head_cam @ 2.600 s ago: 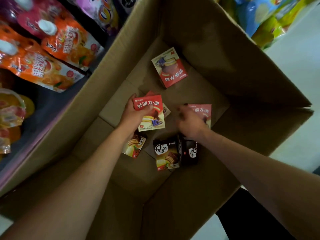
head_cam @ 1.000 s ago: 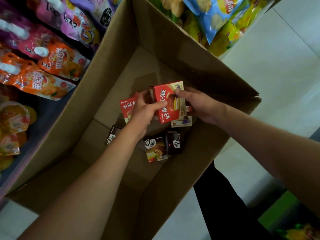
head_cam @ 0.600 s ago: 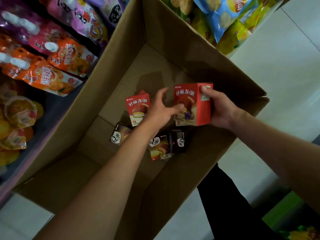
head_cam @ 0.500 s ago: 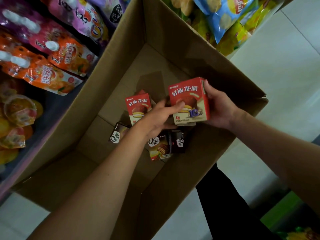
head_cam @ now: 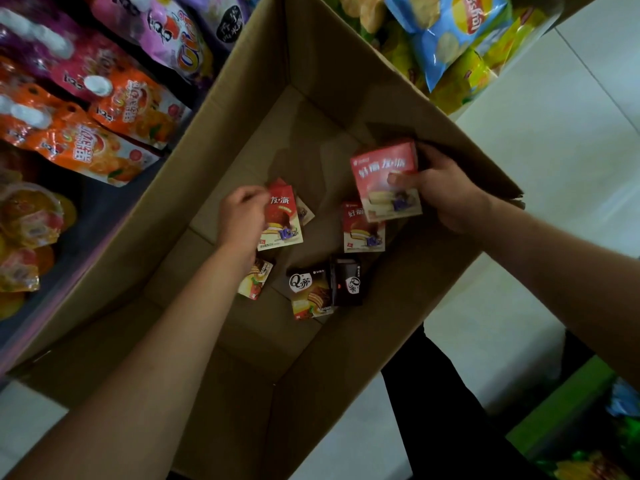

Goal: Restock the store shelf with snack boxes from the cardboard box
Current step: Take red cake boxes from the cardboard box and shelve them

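The left hand [head_cam: 242, 220] curls round a red snack box [head_cam: 282, 220] low in the cardboard box [head_cam: 242, 109]; the right hand [head_cam: 446, 192] pinches a second red box [head_cam: 384, 178] held above the floor of the cardboard box. Either grip could slip on lifting. Left inside: a red box [head_cam: 362, 230], a yellow box [head_cam: 256, 278] and two dark boxes [head_cam: 325, 289].

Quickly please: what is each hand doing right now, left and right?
Left hand: grips a red snack box down in the cardboard box.
Right hand: holds a raised red snack box.
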Available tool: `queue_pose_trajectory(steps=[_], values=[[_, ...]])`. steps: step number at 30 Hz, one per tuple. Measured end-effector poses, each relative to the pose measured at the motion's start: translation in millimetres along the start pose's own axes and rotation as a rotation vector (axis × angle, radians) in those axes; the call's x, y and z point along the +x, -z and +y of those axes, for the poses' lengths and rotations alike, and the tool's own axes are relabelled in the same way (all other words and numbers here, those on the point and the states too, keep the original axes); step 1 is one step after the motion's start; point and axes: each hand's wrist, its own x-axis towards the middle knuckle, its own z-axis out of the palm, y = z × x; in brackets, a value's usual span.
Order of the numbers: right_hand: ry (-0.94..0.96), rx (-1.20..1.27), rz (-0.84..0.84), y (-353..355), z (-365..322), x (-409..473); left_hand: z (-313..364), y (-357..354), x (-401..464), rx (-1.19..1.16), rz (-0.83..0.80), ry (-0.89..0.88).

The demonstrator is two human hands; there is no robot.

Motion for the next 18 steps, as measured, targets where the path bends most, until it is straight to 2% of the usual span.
queue_pose_trajectory(steps=[2,3,6,9,13,18], values=[[-0.051,-0.156,0.054,-2,6,3,-14,10,8,0.091,0.131,0.058],[-0.083,-0.205,0.101,-3,10,4,-21,13,11,0.129,0.144,0.087],[-0.193,-0.216,0.214,-5,18,9,-37,9,19,0.015,-0.011,0.261],[-0.331,-0.069,0.223,-6,24,11,-50,1,24,-0.128,-0.175,0.398],[-0.364,0.237,0.163,2,30,11,-61,-3,38,-0.145,-0.219,0.373],[-0.407,0.381,0.167,-2,44,19,-51,3,70,-0.261,-0.223,0.289]])
